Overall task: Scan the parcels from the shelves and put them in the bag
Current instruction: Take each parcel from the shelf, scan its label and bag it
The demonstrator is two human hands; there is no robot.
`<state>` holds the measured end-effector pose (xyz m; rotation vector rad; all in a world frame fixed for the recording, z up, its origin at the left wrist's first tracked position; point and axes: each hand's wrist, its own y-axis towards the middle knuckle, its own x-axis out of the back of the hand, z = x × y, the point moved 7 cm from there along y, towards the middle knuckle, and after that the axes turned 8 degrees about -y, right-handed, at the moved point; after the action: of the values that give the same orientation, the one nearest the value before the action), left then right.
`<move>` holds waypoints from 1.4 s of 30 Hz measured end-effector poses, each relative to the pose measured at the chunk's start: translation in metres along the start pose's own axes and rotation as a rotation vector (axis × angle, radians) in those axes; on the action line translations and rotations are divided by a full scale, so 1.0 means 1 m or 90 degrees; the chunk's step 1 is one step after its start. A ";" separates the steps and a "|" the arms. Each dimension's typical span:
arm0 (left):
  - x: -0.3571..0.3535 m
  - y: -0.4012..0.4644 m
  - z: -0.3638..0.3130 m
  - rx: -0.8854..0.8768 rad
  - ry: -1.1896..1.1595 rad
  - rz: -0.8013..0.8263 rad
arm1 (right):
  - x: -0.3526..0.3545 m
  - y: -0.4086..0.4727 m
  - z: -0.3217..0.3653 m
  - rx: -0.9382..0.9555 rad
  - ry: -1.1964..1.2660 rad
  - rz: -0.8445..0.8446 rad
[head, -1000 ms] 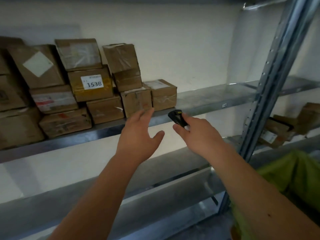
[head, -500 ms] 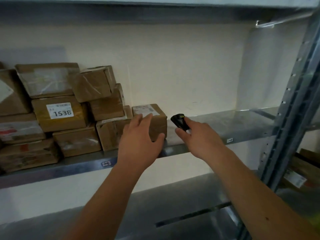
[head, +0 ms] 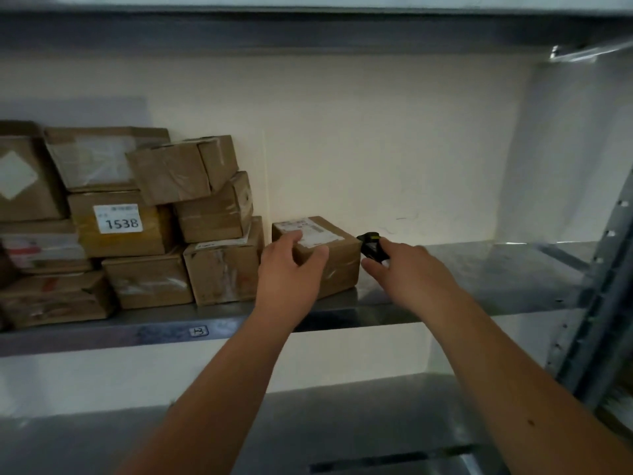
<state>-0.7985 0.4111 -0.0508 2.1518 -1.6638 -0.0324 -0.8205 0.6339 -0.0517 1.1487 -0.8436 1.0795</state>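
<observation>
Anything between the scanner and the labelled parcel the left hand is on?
Nothing: in the head view the scanner in the right hand sits right beside the parcel.

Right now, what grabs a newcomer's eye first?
The two bare forearms reaching in: the left hand lies on the small brown cardboard parcel standing alone on the grey metal shelf, and the right hand holds a small black scanner beside it. At left, stacked brown boxes, one labelled 1538.
</observation>
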 end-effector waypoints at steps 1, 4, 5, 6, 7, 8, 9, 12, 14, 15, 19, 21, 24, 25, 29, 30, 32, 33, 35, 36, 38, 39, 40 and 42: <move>-0.002 0.005 0.002 0.021 -0.012 -0.003 | 0.000 0.002 0.001 0.004 -0.001 0.003; -0.009 0.019 0.005 0.077 -0.091 -0.013 | -0.003 0.003 0.003 0.014 -0.001 0.011; -0.012 0.023 0.006 0.093 -0.119 -0.014 | -0.003 0.002 0.003 0.016 0.000 0.010; -0.013 0.027 0.006 0.101 -0.137 -0.016 | -0.003 0.001 0.003 0.018 0.003 0.007; -0.013 0.030 0.006 0.104 -0.149 -0.020 | -0.002 0.001 0.003 0.019 0.005 0.003; -0.012 0.034 0.007 0.109 -0.163 -0.022 | -0.002 0.000 0.002 0.020 0.006 0.000; -0.012 0.038 0.007 0.121 -0.183 -0.019 | -0.001 0.000 0.000 0.021 0.005 -0.001; -0.015 0.043 0.010 0.191 -0.241 0.043 | 0.000 0.001 -0.006 0.019 0.000 -0.012; -0.019 0.044 0.010 0.218 -0.248 0.098 | 0.002 0.000 -0.010 0.015 -0.003 -0.028; -0.021 0.043 0.008 0.213 -0.253 0.125 | 0.002 -0.001 -0.011 0.015 -0.004 -0.035; -0.026 0.042 0.000 0.135 -0.249 0.195 | 0.002 -0.009 -0.011 0.018 -0.006 -0.056; -0.025 0.039 -0.005 0.087 -0.243 0.200 | 0.005 -0.015 -0.011 0.019 0.005 -0.063; -0.023 0.032 -0.009 0.014 -0.245 0.170 | 0.010 -0.024 -0.011 0.017 0.009 -0.061; -0.024 0.029 -0.010 -0.009 -0.241 0.166 | 0.011 -0.027 -0.011 0.013 0.009 -0.057; -0.027 0.023 -0.011 -0.100 -0.198 0.185 | 0.018 -0.041 -0.013 -0.003 0.014 -0.050; -0.027 0.022 -0.010 -0.113 -0.201 0.194 | 0.020 -0.046 -0.014 -0.007 0.016 -0.050; -0.024 0.023 -0.007 -0.136 -0.195 0.186 | 0.022 -0.053 -0.017 -0.016 0.018 -0.049; -0.023 0.022 -0.005 -0.145 -0.187 0.181 | 0.023 -0.057 -0.019 -0.025 0.015 -0.052; -0.021 0.022 -0.003 -0.167 -0.172 0.174 | 0.024 -0.066 -0.020 -0.038 0.021 -0.062; -0.021 0.022 -0.002 -0.179 -0.165 0.170 | 0.025 -0.071 -0.019 -0.036 0.031 -0.069; -0.020 0.022 0.000 -0.206 -0.151 0.171 | 0.027 -0.083 -0.015 -0.038 0.055 -0.080; -0.019 0.022 0.000 -0.221 -0.143 0.173 | 0.028 -0.088 -0.012 -0.039 0.063 -0.082; -0.019 0.023 0.001 -0.237 -0.133 0.175 | 0.029 -0.094 -0.009 -0.040 0.068 -0.083; -0.018 0.023 0.001 -0.268 -0.112 0.177 | 0.032 -0.105 -0.001 -0.038 0.077 -0.084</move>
<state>-0.8254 0.4232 -0.0479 1.6340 -1.8450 -0.4591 -0.7111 0.6365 -0.0515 1.0632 -0.6918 0.9986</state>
